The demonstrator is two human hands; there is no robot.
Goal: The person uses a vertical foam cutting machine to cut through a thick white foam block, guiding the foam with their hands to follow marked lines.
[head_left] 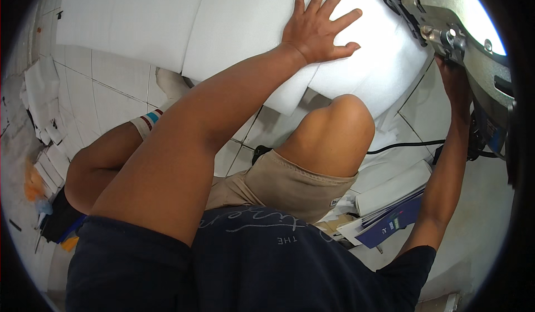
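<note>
Nearest, the person sits low over the white tiled floor (106, 83), one bare knee (340, 125) raised in the middle. Just right of that knee, near the body, lies a heap of papers with a dark blue booklet (390, 220) bearing a small coloured label, and a rolled white sheet (395, 186) beside it; a black cable (407, 144) crosses the tiles behind them. Farther off, the left hand (319, 28) lies flat, fingers spread and clamped on nothing, pressing down the thick white foam sheet (234, 22) spread across the far floor. At far right the right hand (454, 81) reaches under the grey metal cutting machine (462, 28) standing at the foam's edge; its grip is hidden, so whether it is closed cannot be told. The step looks like steadying the foam for a cut; the next move would need the pressing hand well apart from the blade.
</note>
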